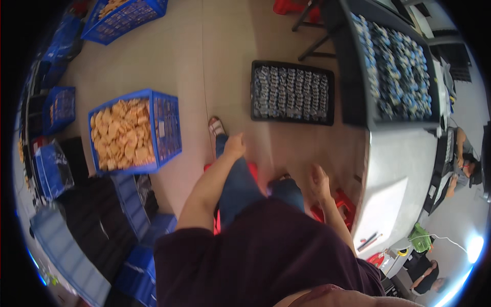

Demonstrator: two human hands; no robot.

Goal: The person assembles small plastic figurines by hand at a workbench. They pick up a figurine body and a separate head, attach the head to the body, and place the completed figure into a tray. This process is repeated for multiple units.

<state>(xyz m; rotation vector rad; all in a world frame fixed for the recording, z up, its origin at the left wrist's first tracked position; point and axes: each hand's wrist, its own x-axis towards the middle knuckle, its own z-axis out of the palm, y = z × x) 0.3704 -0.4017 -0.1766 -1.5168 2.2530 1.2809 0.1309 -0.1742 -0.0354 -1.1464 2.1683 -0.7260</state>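
My left hand (235,147) hangs in front of my left knee, its back turned up and its fingers mostly hidden beneath it. Nothing shows in it. On the other side, my right hand (320,183) is held out past my right leg, fingers loosely extended and no object in them. Both hands are apart from everything around them. Ahead on the floor lies a black tray (331,97) filled with rows of small dark and silver parts (291,92). To the left stands a blue plastic crate (168,128) heaped with tan, flat, rounded pieces (121,134).
A white-topped table (399,153) at the right bears a sheet of paper (383,210), pens (369,241) and a large black tray (353,97) of blue-and-dark parts. Red stools (343,207) stand by my legs. More crates (60,108) line the left. Two people (463,163) are at far right.
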